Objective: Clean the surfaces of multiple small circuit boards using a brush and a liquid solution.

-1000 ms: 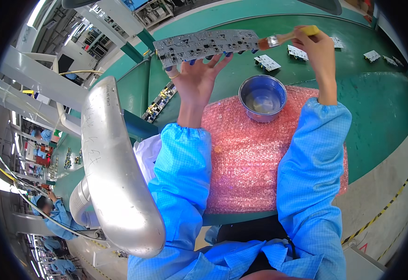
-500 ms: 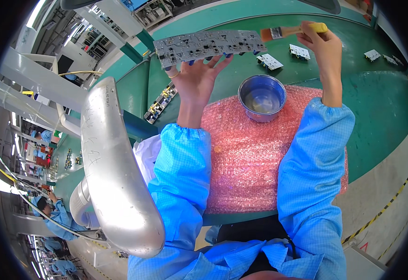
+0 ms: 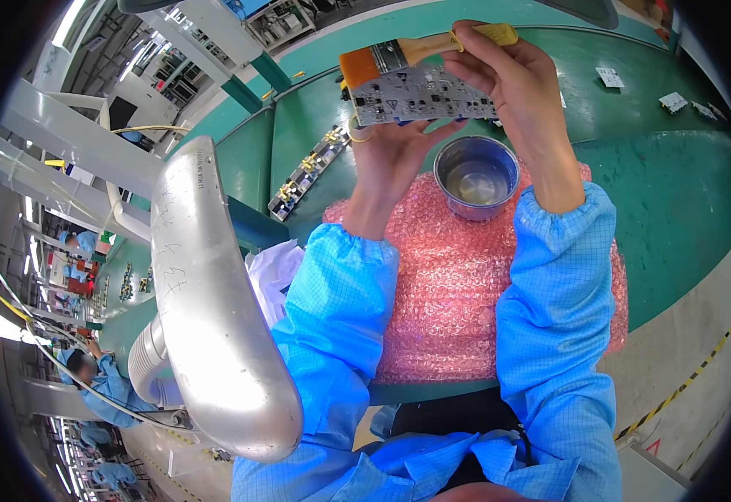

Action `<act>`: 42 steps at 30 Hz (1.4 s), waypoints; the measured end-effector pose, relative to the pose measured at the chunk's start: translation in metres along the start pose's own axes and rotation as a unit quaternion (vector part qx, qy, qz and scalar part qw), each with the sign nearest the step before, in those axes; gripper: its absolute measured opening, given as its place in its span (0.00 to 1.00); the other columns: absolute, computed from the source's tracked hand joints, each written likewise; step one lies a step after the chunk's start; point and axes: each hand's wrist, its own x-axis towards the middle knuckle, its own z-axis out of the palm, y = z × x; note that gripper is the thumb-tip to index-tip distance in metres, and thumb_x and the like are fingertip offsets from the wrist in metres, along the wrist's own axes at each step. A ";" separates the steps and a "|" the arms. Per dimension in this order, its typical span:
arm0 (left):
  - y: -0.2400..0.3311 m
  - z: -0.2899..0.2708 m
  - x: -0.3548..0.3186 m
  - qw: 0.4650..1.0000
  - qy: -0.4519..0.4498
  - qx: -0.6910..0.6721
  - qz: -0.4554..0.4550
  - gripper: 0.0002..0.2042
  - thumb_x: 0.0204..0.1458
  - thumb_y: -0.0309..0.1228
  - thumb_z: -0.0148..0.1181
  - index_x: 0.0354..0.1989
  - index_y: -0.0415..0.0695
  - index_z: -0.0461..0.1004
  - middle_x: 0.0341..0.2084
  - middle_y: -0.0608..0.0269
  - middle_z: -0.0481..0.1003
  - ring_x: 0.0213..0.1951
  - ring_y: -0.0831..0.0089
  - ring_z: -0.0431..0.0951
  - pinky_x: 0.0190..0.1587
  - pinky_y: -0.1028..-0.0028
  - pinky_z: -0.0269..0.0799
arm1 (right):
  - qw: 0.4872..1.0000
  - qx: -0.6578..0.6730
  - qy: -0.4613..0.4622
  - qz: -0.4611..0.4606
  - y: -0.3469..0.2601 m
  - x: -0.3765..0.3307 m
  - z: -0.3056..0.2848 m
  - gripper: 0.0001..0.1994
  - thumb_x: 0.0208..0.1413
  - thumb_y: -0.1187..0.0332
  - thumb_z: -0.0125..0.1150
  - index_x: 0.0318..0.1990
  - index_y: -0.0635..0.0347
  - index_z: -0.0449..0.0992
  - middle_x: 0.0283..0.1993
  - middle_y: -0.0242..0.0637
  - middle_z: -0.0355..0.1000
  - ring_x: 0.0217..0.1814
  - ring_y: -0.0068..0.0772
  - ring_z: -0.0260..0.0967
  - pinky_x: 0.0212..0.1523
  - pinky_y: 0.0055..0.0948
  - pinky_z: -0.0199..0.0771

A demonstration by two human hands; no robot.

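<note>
My left hand (image 3: 389,159) holds a long grey circuit board (image 3: 420,94) from below, fingers under its near edge. My right hand (image 3: 512,88) grips a flat paintbrush (image 3: 422,48) by its yellow-tipped wooden handle. The brush's orange bristles lie over the upper left part of the board; whether they touch it I cannot tell. The board's right end is hidden behind my right hand. Below both hands, a round metal bowl (image 3: 476,177) with clear liquid stands on pink bubble wrap (image 3: 441,293).
Left of my arms looms a silver fume-extraction hood (image 3: 206,301). A strip of populated circuit boards (image 3: 308,171) lies on the green table (image 3: 650,201). Small white boards (image 3: 673,102) lie at the far right. A co-worker in blue (image 3: 102,381) is at the left.
My right hand has carried the paintbrush left, from beyond the board's right end to over its left part. My left hand and the board have shifted slightly right.
</note>
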 end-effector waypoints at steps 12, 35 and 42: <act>0.008 -0.008 0.002 0.999 -0.022 0.032 0.017 0.32 0.59 0.55 0.45 0.67 0.49 0.55 0.65 0.54 0.58 0.64 0.46 0.59 0.62 0.31 0.54 | 0.991 -0.132 0.029 0.018 -0.008 0.010 -0.048 0.16 0.57 0.67 0.63 0.48 0.71 0.75 0.44 0.40 0.74 0.44 0.31 0.76 0.49 0.26 0.79; 0.032 -0.009 0.011 0.985 0.127 -0.101 0.062 0.42 0.44 0.56 0.64 0.63 0.45 0.55 0.62 0.43 0.51 0.59 0.34 0.56 0.62 0.28 0.51 | 0.881 -0.461 -0.039 -0.094 -0.031 0.003 -0.076 0.10 0.55 0.71 0.65 0.44 0.59 0.82 0.34 0.28 0.78 0.34 0.14 0.67 0.35 0.17 0.66; 0.031 -0.007 0.010 0.988 0.122 -0.062 0.066 0.41 0.47 0.55 0.62 0.64 0.45 0.55 0.62 0.44 0.52 0.58 0.35 0.57 0.62 0.28 0.52 | 0.879 -0.460 -0.107 -0.068 -0.030 0.002 -0.063 0.09 0.55 0.70 0.65 0.44 0.59 0.82 0.35 0.28 0.79 0.34 0.13 0.66 0.35 0.17 0.67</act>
